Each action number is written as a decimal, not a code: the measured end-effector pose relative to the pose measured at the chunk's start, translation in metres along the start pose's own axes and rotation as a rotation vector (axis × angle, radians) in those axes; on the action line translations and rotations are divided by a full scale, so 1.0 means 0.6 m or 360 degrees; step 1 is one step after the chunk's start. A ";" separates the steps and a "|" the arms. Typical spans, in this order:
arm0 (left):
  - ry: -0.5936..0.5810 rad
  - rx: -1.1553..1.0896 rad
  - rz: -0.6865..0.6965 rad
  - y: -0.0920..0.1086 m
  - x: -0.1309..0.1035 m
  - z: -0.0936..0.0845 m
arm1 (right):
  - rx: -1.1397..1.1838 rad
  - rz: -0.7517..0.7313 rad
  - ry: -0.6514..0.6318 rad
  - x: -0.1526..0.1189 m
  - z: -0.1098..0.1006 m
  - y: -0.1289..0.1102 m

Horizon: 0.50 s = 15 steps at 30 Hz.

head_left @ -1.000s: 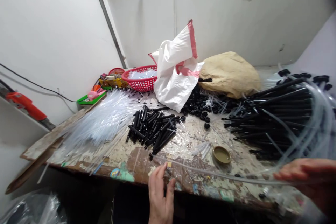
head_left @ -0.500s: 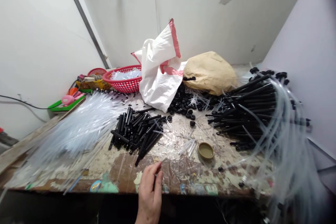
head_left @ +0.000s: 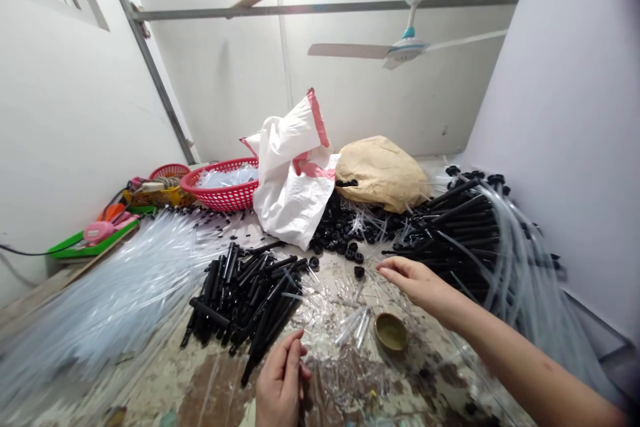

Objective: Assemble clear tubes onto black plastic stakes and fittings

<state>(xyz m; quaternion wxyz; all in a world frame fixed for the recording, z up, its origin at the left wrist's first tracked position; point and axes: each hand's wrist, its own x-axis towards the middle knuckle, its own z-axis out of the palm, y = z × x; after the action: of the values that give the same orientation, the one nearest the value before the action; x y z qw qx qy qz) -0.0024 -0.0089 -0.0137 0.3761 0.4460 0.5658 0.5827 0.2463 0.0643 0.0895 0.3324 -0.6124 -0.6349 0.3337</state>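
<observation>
Black tubes [head_left: 243, 290] are lying just beyond the left hand [head_left: 280, 377], its fingers curling together; the right hand [head_left: 411, 281] is hovering near a black cap [head_left: 359, 271], fingertips bunching together.

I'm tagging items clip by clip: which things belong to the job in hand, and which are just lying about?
Likely in the job, judging by closeness:
short black tubes, near the left hand
loose black cap, near the right hand
possibly the bowl

Seemingly just around:
pink object in the green tray
hanging fan
</observation>
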 end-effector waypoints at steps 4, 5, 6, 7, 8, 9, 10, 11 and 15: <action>-0.0005 -0.0149 -0.0080 -0.010 0.001 -0.004 | -0.0152 0.0027 -0.0063 0.058 0.044 0.036; -0.0006 -0.0186 -0.0098 -0.012 0.000 -0.005 | -0.0167 0.0038 -0.0063 0.067 0.051 0.042; -0.0008 -0.0212 -0.0112 -0.014 -0.001 -0.006 | -0.0171 0.0046 -0.0062 0.074 0.056 0.045; -0.0012 -0.0226 -0.0123 -0.016 -0.001 -0.007 | -0.0176 0.0053 -0.0060 0.080 0.059 0.046; -0.0019 -0.0232 -0.0132 -0.017 -0.002 -0.007 | -0.0178 0.0060 -0.0058 0.085 0.062 0.047; -0.0026 -0.0230 -0.0143 -0.019 -0.002 -0.007 | -0.0176 0.0068 -0.0056 0.089 0.063 0.047; -0.0030 -0.0228 -0.0152 -0.020 -0.002 -0.007 | -0.0171 0.0080 -0.0054 0.091 0.063 0.047; -0.0030 -0.0227 -0.0158 -0.021 -0.002 -0.007 | -0.0163 0.0094 -0.0053 0.092 0.063 0.047; 0.0029 -0.0252 -0.0131 -0.024 0.000 -0.005 | -0.0093 0.0145 -0.0064 0.071 0.053 0.038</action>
<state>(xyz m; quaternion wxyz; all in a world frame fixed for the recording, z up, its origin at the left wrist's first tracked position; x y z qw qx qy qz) -0.0059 -0.0089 -0.0277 0.4287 0.3858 0.5392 0.6137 0.2310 0.1070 0.0536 0.2862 -0.6432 -0.6224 0.3421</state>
